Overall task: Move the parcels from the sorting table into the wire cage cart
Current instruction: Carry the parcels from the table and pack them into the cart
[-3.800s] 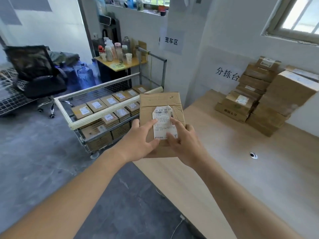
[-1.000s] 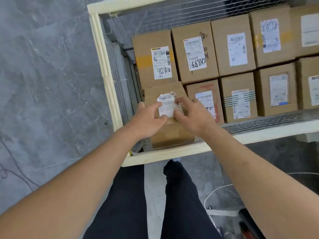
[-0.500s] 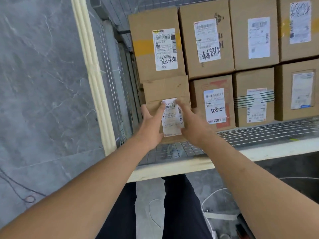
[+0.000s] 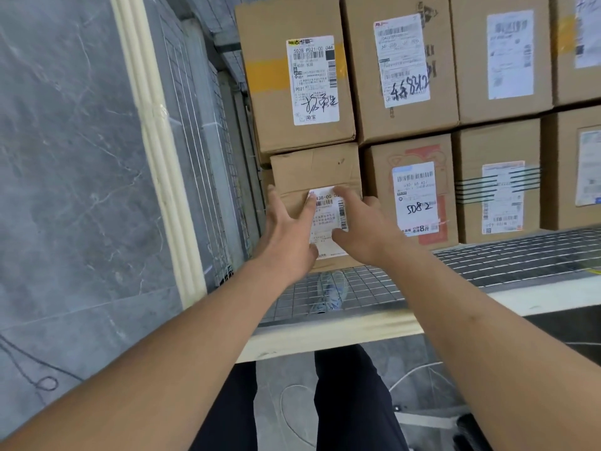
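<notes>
Both hands, left (image 4: 289, 236) and right (image 4: 361, 229), lay flat with fingers spread on the stiff, seemingly light brown cardboard parcel (image 4: 317, 172), seated in the cream-framed wire cage cart's (image 4: 169, 196) near-left corner, best held by its side edges.

Matt cardboard parcel (image 4: 317, 170), paper label (image 4: 327, 222); wire-mesh cart (image 4: 520, 258).

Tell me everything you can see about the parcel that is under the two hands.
The parcel is a plain brown cardboard box, somewhat creased, with a white printed barcode label on top. It lies flat in the near left corner of the cart, close beside the boxes behind and to its right. The left hand and right hand rest on its top with straight, spread fingers, partly covering the label. Its near edge meets the wire mesh.
</notes>
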A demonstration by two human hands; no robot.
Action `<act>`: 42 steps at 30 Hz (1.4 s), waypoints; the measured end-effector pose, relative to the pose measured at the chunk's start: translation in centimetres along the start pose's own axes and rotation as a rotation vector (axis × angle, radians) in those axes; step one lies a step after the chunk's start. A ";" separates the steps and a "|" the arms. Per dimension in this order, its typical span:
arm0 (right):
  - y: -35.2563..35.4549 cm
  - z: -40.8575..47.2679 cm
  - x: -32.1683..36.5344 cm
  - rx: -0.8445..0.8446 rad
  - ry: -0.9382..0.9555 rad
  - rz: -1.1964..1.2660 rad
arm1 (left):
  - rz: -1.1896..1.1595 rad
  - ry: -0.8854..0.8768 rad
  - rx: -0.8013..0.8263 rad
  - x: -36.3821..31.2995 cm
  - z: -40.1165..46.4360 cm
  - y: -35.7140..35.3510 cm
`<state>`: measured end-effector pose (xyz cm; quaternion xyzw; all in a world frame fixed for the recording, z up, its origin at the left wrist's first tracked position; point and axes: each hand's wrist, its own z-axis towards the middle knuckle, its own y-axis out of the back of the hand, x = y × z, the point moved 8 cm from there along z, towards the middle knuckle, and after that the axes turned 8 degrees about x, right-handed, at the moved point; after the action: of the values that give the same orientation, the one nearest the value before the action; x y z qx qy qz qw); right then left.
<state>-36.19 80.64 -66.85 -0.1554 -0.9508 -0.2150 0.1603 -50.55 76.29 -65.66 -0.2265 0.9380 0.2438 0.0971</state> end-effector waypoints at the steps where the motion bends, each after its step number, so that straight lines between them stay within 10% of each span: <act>1: 0.1 -0.3 0.2 0.000 0.000 -0.015 | 0.031 0.010 -0.015 -0.3 -0.4 0.6; 22: 11.9 -23.0 8.5 -0.311 0.152 -0.257 | 0.499 -0.367 -0.184 -11.6 -19.6 13.5; 42: 13.9 -52.8 14.3 -0.879 -0.177 -0.044 | 0.846 -0.953 -0.351 -25.0 -43.9 22.0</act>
<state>-31.44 71.56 -11.31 -0.2065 -0.7821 -0.5879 -0.0074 -42.14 80.83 -11.40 0.2819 0.7468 0.4836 0.3592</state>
